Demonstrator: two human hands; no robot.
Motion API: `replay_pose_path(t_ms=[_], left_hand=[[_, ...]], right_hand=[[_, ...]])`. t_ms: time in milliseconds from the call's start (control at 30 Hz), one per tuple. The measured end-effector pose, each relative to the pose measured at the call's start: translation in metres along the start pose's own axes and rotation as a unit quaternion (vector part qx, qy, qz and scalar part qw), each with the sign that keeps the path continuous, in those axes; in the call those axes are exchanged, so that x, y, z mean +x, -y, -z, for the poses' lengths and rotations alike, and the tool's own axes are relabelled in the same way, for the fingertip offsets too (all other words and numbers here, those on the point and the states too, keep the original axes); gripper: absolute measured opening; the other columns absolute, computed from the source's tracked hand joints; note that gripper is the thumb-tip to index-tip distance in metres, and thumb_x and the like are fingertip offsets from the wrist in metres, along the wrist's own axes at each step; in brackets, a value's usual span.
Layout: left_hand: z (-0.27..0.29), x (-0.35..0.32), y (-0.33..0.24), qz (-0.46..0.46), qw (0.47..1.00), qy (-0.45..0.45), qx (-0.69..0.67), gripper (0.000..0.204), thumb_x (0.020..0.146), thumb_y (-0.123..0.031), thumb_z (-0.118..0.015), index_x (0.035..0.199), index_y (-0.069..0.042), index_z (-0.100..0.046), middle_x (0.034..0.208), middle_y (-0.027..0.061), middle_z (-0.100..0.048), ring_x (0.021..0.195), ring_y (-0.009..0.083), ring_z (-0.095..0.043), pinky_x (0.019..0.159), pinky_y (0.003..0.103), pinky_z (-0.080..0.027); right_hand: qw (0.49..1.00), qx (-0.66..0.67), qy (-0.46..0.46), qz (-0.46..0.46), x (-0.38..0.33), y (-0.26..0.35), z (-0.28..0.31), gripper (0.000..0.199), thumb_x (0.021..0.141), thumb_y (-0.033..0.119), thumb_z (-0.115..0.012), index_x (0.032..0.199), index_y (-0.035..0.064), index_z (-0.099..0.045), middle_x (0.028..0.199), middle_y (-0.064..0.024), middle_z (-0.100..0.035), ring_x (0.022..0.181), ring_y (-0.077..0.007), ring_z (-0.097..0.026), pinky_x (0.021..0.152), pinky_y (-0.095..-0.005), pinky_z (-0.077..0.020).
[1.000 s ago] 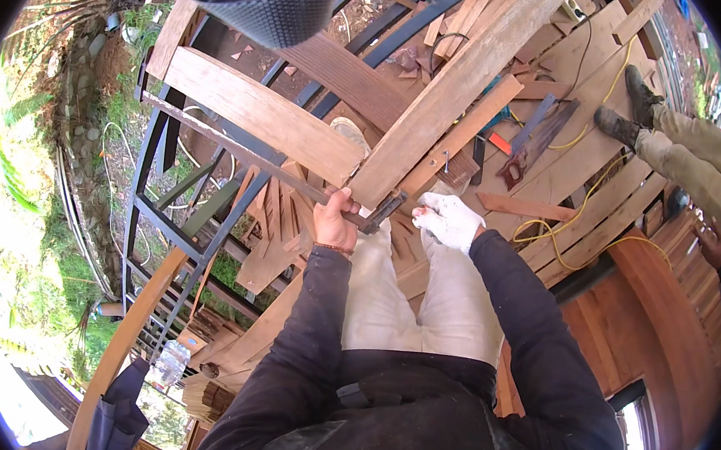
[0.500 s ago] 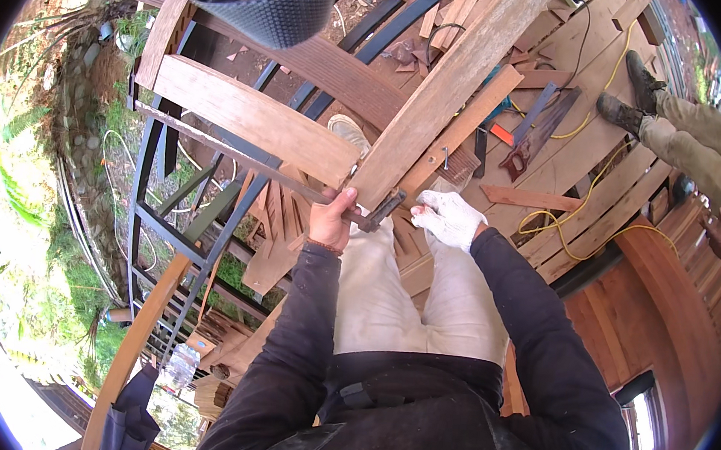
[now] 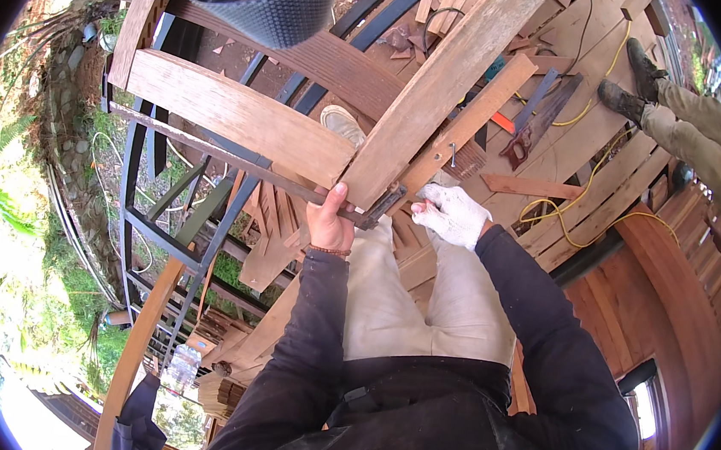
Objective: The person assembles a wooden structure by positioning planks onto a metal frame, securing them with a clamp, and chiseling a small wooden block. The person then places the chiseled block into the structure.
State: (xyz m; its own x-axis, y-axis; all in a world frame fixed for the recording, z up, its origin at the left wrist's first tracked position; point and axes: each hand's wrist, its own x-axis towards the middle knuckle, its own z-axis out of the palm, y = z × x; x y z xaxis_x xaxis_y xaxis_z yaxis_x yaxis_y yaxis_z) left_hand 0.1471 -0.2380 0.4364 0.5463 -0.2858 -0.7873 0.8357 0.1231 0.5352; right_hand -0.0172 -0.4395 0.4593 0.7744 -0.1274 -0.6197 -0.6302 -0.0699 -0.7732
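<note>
My bare left hand [image 3: 331, 222] is closed around the bar of a long, rusty bar clamp [image 3: 229, 155]. The clamp lies along a light wooden board [image 3: 241, 116], its dark jaw end just right of that hand. In a white glove, my right hand [image 3: 454, 216] has its fingers curled together beside the jaw; whatever they pinch is hidden. A long weathered beam [image 3: 450, 87] meets the board's end above my left hand. Next to the beam runs a narrower orange-brown plank [image 3: 472, 123] with a bolt [image 3: 452, 154] standing in it.
A handsaw [image 3: 542, 125] and a blue-grey strip [image 3: 536, 101] lie on the plank deck at right, near a yellow cord [image 3: 563, 210]. Another person's legs [image 3: 679, 116] stand at far right. Dark metal framing [image 3: 162, 238] with open gaps is at left; wood offcuts [image 3: 270, 226] lie below.
The view has shifted slightly, and the board and the clamp's far end appear farther left. Both hands keep nearly the same places, the left still around the clamp bar.
</note>
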Motion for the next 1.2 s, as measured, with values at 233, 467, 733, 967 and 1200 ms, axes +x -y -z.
replay_pose_path(t_ms=[233, 467, 733, 967, 1200], left_hand=[[-0.003, -0.007, -0.001, 0.004, 1.000, 0.006, -0.003, 0.019, 0.093, -0.012, -0.080, 0.097, -0.007, -0.062, 0.085, 0.0013, -0.061, 0.069, 0.0116, -0.053, 0.063, 0.030, -0.045], [-0.017, -0.014, -0.008, 0.010, 0.999, -0.040, 0.035, 0.021, 0.094, -0.014, -0.079, 0.094, -0.010, -0.058, 0.072, -0.0021, -0.051, 0.064, 0.0126, -0.049, 0.061, 0.031, -0.044], [-0.018, -0.009, -0.011, -0.044, 0.996, -0.017, 0.071, 0.019, 0.099, -0.024, -0.075, 0.093, -0.012, -0.061, 0.070, -0.0071, -0.050, 0.059, 0.0071, -0.046, 0.056, 0.026, -0.039], [-0.004, -0.005, -0.005, -0.049, 0.996, -0.012, 0.071, 0.022, 0.100, -0.029, -0.075, 0.096, -0.012, -0.062, 0.070, -0.0071, -0.050, 0.058, 0.0063, -0.045, 0.054, 0.025, -0.038], [-0.019, -0.015, -0.003, -0.046, 0.992, -0.077, 0.093, 0.027, 0.094, -0.025, -0.080, 0.100, -0.009, -0.059, 0.064, -0.0034, -0.050, 0.053, 0.0116, -0.051, 0.054, 0.030, -0.048]], right_hand=[[0.990, -0.063, -0.128, 0.006, -0.021, 0.014, -0.016, 0.031, 0.095, 0.036, -0.072, 0.090, 0.0080, -0.059, 0.083, -0.0145, -0.068, 0.080, -0.0390, -0.067, 0.071, -0.0482, -0.0519], [0.979, -0.167, -0.110, -0.039, -0.026, 0.014, -0.016, 0.036, 0.099, 0.045, -0.065, 0.093, 0.0106, -0.060, 0.081, -0.0136, -0.068, 0.082, -0.0363, -0.070, 0.072, -0.0454, -0.0543], [0.997, -0.066, 0.043, 0.018, -0.002, -0.003, 0.008, 0.047, 0.100, 0.052, -0.059, 0.111, 0.0060, -0.061, 0.108, -0.0234, -0.072, 0.106, -0.0450, -0.067, 0.092, -0.0496, -0.0523], [0.988, -0.153, 0.014, 0.013, -0.016, 0.010, 0.017, 0.052, 0.095, 0.053, -0.063, 0.115, 0.0055, -0.065, 0.109, -0.0203, -0.073, 0.104, -0.0405, -0.070, 0.089, -0.0474, -0.0551], [0.949, -0.124, -0.230, 0.175, -0.039, -0.004, 0.026, 0.034, 0.082, 0.028, -0.083, 0.105, 0.0059, -0.070, 0.088, -0.0145, -0.068, 0.080, -0.0346, -0.069, 0.072, -0.0440, -0.0557]])
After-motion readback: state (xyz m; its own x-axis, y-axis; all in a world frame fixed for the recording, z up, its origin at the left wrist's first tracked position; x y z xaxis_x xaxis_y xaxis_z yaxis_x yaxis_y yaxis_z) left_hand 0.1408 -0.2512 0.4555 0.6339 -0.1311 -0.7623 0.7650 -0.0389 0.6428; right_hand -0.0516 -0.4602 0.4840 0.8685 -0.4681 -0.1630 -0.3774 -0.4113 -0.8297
